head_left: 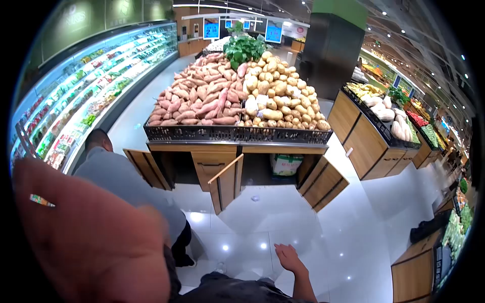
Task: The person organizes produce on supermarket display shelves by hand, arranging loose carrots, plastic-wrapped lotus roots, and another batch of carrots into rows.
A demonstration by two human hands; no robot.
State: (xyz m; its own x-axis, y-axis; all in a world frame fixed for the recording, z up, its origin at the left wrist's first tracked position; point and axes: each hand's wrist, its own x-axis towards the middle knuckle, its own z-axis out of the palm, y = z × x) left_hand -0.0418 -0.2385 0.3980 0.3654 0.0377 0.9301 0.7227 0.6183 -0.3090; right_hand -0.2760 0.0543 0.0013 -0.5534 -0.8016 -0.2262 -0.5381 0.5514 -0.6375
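My left hand is raised very close to the camera and fills the lower left of the view. It is blurred, and I cannot make out its fingers or anything in them. Low in front of my body, my right hand hangs over the floor with its fingers stretched out and nothing in it. Ahead stands a display counter with a black crate rim. Sweet potatoes are heaped on its left half and potatoes on its right. Neither hand touches the counter.
Below the produce, cabinet doors stand swung out over the floor. A white and green package sits inside. At left a person in grey bends beside a refrigerated shelf. Another produce stand is at right.
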